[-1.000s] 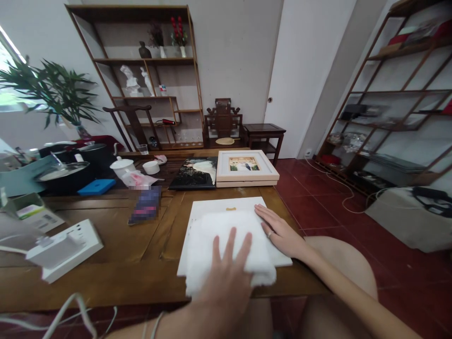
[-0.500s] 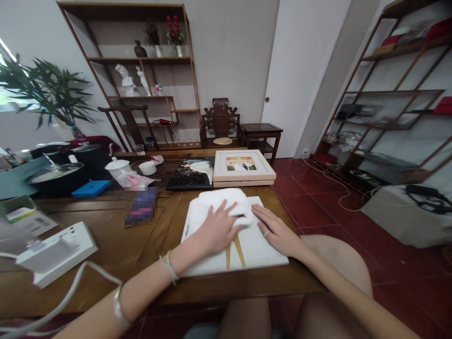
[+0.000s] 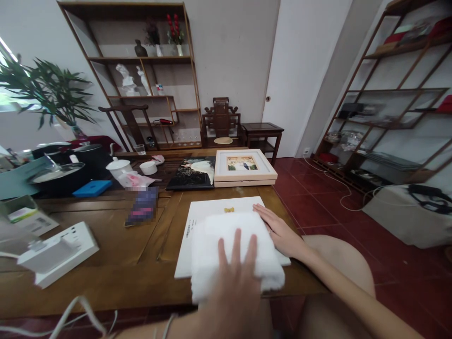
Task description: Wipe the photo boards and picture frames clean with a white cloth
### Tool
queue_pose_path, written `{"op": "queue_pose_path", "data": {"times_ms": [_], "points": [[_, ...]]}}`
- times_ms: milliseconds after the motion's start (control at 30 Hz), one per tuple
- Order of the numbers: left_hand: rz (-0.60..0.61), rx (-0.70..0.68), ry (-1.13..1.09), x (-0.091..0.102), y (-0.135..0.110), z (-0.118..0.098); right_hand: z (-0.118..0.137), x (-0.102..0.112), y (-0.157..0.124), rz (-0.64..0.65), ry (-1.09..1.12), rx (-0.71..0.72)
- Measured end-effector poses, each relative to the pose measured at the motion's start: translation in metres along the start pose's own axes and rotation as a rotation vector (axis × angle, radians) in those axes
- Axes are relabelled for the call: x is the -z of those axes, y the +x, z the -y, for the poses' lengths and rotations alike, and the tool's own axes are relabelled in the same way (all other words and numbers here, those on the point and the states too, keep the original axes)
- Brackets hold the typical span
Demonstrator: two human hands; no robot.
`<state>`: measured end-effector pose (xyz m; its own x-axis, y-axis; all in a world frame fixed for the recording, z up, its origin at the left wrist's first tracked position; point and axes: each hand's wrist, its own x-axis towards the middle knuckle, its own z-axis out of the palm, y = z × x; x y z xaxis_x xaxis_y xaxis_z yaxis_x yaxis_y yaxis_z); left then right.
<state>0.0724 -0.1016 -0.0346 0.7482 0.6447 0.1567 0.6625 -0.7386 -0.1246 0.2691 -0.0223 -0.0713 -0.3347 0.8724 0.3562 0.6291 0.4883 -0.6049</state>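
A white flat board point(image 3: 197, 221), the back of a frame, lies on the wooden table point(image 3: 116, 263) in front of me, with a small gold hanger point(image 3: 229, 209) near its far edge. A folded white towel point(image 3: 226, 240) lies on the board's near half. My left hand point(image 3: 235, 278) presses flat on the towel with fingers stretched out. My right hand point(image 3: 278, 230), a ring on one finger, lies flat on the board's right edge beside the towel, fingers extended.
Beyond the board lie a dark photo print point(image 3: 193, 173) and a pale framed picture point(image 3: 243, 167). On the left are a white box point(image 3: 58, 252), a blue box point(image 3: 92, 187), pots and a white teapot point(image 3: 118, 167). Shelves line the back and right walls.
My left hand has drawn the towel from the board's far end back to its near edge, covering the gold stand that showed half a second ago. My right hand has stayed put.
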Motion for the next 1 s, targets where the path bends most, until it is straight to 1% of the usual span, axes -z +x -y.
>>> {"op": "queue_pose_path", "data": {"times_ms": [67, 100, 133, 200, 300, 400, 500, 600, 700, 767, 867, 933, 1000], "points": [[-0.021, -0.044, -0.022, 0.002, -0.012, -0.012, -0.001, 0.000, -0.001, 0.005, 0.007, -0.011], [-0.018, -0.053, -0.036, 0.004, -0.015, -0.014, -0.002, 0.000, -0.001, 0.003, 0.012, -0.013], [-0.002, -0.052, -0.053, 0.006, -0.015, -0.013, -0.003, 0.000, -0.002, -0.001, 0.018, -0.012], [0.057, -0.019, -0.095, 0.011, -0.009, -0.006, -0.003, -0.001, -0.002, -0.006, 0.022, -0.007], [0.106, 0.088, -0.109, 0.015, 0.013, 0.017, -0.003, -0.002, -0.001, -0.014, 0.005, 0.008], [0.125, 0.180, -0.086, 0.018, 0.042, 0.042, 0.000, -0.001, 0.000, -0.021, -0.019, 0.016], [0.175, 0.259, -0.146, 0.025, 0.072, 0.061, 0.003, 0.000, 0.002, 0.004, -0.048, 0.015], [0.206, 0.305, -0.203, 0.036, 0.099, 0.071, 0.004, 0.001, 0.002, 0.015, -0.080, 0.000], [0.188, 0.252, -0.228, 0.043, 0.120, 0.073, 0.006, 0.002, 0.003, -0.009, -0.084, 0.013], [0.176, 0.213, -0.243, 0.042, 0.129, 0.070, 0.008, 0.003, 0.004, -0.019, -0.075, 0.039], [0.150, 0.202, -0.228, 0.036, 0.133, 0.068, 0.010, 0.004, 0.004, -0.018, -0.067, 0.052], [0.126, 0.223, -0.196, 0.029, 0.129, 0.070, 0.009, 0.003, 0.003, -0.017, -0.063, 0.037], [0.098, 0.257, -0.157, 0.021, 0.120, 0.074, 0.006, 0.001, 0.002, -0.017, -0.055, 0.010]]}}
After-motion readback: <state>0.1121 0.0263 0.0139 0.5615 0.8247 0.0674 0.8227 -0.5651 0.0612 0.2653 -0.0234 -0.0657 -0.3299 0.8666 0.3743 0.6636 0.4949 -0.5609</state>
